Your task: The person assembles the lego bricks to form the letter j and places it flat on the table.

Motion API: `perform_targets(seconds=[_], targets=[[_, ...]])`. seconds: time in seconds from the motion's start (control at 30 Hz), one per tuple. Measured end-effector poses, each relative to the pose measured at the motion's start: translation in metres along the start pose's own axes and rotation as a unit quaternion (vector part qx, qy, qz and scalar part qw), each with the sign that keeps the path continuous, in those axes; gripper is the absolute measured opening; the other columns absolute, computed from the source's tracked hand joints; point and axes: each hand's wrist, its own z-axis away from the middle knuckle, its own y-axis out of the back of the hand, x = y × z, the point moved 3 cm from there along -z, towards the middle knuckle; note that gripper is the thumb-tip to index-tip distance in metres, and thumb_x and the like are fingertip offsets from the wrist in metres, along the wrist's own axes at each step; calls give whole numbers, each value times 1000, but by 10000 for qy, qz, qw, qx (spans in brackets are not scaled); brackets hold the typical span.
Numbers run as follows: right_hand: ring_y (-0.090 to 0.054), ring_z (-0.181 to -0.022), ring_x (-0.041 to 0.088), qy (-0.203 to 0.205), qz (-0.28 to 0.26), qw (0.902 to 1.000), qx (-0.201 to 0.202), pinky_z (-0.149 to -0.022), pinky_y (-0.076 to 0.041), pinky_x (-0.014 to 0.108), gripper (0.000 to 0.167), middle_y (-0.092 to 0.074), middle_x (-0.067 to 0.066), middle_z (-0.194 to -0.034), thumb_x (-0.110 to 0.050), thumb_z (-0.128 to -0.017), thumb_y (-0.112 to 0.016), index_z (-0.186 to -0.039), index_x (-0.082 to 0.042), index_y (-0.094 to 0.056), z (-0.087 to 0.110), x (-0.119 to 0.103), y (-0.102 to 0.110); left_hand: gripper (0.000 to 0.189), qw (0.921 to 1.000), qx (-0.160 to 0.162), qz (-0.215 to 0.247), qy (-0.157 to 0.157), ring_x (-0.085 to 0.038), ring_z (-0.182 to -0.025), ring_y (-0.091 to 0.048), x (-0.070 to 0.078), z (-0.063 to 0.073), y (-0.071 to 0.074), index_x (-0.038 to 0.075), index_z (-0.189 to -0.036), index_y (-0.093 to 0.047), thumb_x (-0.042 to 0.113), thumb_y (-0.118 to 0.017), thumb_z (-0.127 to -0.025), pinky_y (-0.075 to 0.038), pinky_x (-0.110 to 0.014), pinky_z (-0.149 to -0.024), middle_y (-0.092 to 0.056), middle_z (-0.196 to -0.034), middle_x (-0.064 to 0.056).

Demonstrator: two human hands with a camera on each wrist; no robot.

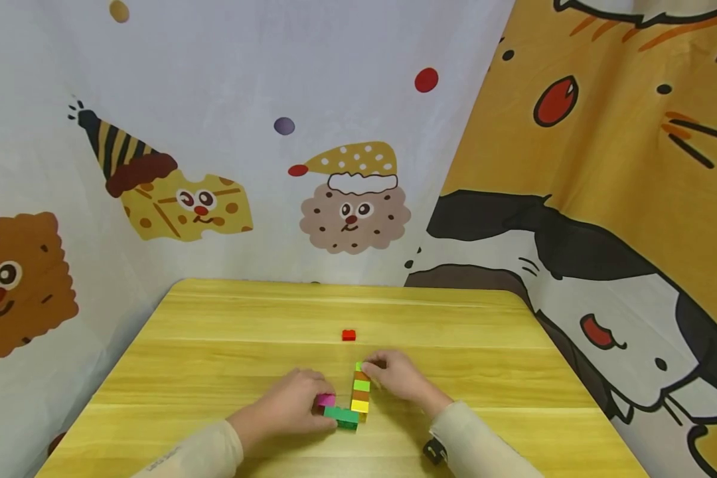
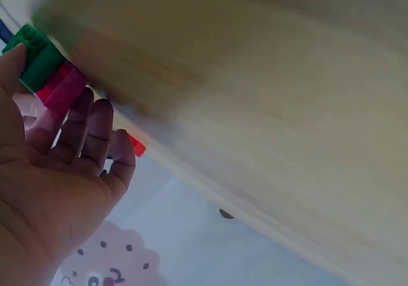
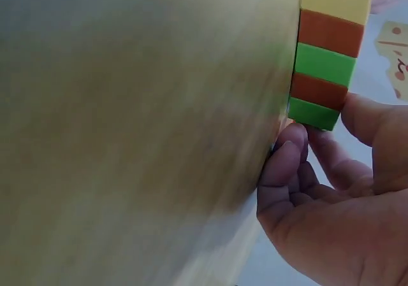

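My left hand [image 1: 295, 403] grips a dark green brick [image 1: 342, 417] and a magenta brick [image 1: 326, 399] joined to it. In the left wrist view the thumb lies on the green brick [image 2: 43, 66] while the fingers reach the magenta brick [image 2: 65, 88]. A row of bricks runs away from the green one: yellow [image 1: 360, 406], then brown and lime by turns. At its far end my right hand [image 1: 400, 377] pinches the last lime brick [image 1: 358, 366]. The right wrist view shows the thumb at the edge of this lime brick [image 3: 313, 114], with the other fingers curled near the tabletop.
A single red brick [image 1: 349, 335] lies on the wooden table [image 1: 215, 332] beyond the row. Behind the table's far edge hangs a cloth [image 1: 227, 79] printed with cartoon figures. A small black device [image 1: 434, 451] sits at the right sleeve.
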Motion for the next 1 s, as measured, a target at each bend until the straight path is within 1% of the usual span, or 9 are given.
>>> perform_targets(seconds=[0.07,0.13,0.37,0.5,0.6,0.87,1.0], targets=[[-59,-89,14,-62,193,9998,-26,-77,-52,36,32,-66,-4,-102,-39,-100,-60,-115,-13,-69,-1,0,-1,35,9999,-29,99,-6,-2,-69,-47,2,-1,-2,21,-95,-72,51,-78,-79,-45,-28,-71,-53,-79,19],[-59,-85,15,-109,245,9996,-34,-74,-52,36,31,-66,-2,-100,-38,-100,-59,-115,-12,-68,-2,0,-2,34,9998,-17,180,27,-2,-68,-46,4,-2,-2,20,-94,-72,50,-79,-79,-44,-26,-69,-53,-78,18],[-57,-89,15,-215,387,9990,62,-76,-51,36,33,-66,-1,-105,-37,-101,-58,-118,-11,-67,-6,1,-2,35,9995,20,279,177,-2,-66,-46,6,-7,-6,19,-94,-70,50,-79,-80,-42,-21,-60,-52,-76,16],[-58,-80,16,-256,196,9995,-4,-69,-51,35,39,-64,0,-99,-38,-101,-58,-125,-8,-63,-5,2,-1,40,9991,57,243,341,-2,-70,-47,5,-8,-9,17,-98,-70,51,-78,-79,-45,-22,-63,-53,-79,16],[-58,-77,16,-241,66,9997,-12,-65,-51,34,43,-64,2,-98,-38,-101,-58,-128,-6,-61,-5,2,0,45,9989,81,196,421,-2,-73,-48,5,-10,-10,15,-103,-71,52,-78,-79,-47,-23,-66,-54,-83,16],[-59,-88,16,-215,103,9997,38,-73,-53,35,43,-66,6,-110,-38,-100,-60,-129,-6,-61,-4,2,1,47,9985,41,173,524,-2,-76,-50,6,-11,-12,14,-107,-71,52,-78,-79,-49,-25,-70,-57,-88,14],[-59,-85,17,-220,18,9998,33,-71,-53,35,43,-66,7,-109,-37,-100,-60,-129,-6,-61,-4,2,1,47,9984,40,153,552,-2,-75,-50,6,-12,-13,15,-107,-71,52,-77,-79,-49,-25,-69,-56,-87,14]])
